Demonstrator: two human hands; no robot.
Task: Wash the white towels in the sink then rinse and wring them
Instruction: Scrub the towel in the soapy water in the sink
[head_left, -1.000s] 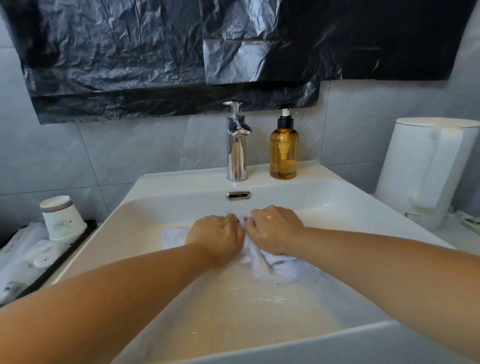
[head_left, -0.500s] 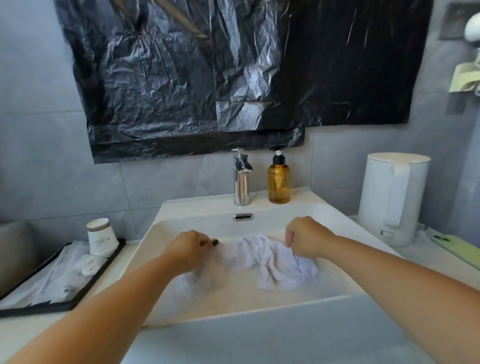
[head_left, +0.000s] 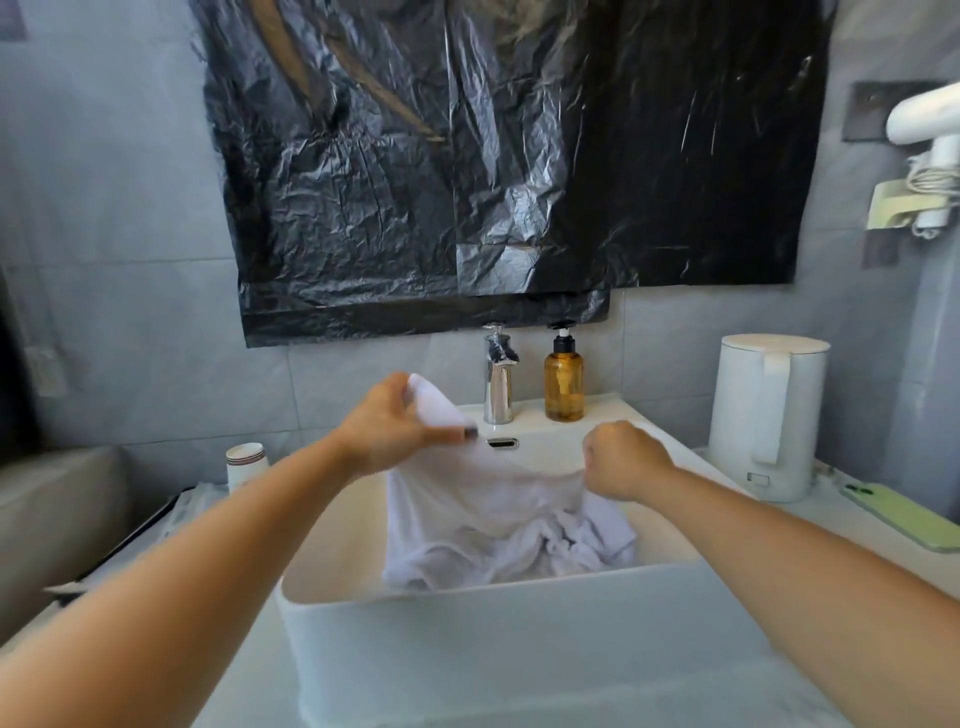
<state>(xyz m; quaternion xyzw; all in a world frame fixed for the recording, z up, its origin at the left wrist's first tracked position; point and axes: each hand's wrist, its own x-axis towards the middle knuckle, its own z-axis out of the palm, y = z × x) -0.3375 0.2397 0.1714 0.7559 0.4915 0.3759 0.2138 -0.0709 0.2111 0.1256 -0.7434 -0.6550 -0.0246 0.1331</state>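
1. Above the sink (head_left: 519, 597), the left hand (head_left: 387, 431) and right hand (head_left: 623, 460) each clamp an edge of the white towel (head_left: 483, 514).
2. Washing looks underway; rinsing and wringing seem left, with no water visibly running.
3. Its stretched top edge runs left to right, and the rest hangs into the basin.

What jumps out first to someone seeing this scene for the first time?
Two bare hands, left hand and right hand, hold a wet white towel stretched above the white sink. Behind, crinkled black plastic sheeting covers the wall above the faucet and amber soap bottle.
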